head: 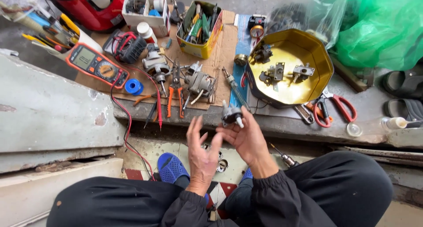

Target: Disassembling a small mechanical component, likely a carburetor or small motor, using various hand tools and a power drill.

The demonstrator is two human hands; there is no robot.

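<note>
Black-trousered knees frame the open, empty left hand (202,153) while the right hand (247,136) pinches a small motor part (231,114), seemingly rigid, light, best held by its body.

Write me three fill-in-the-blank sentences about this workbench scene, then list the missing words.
1. The small motor part is held in the person's ____ hand.
2. The left hand is open and holds ____.
3. The multimeter on the cardboard has a casing coloured ____.
4. The scissors right of the yellow tin have ____ handles.

Missing words: right; nothing; orange; red
</note>
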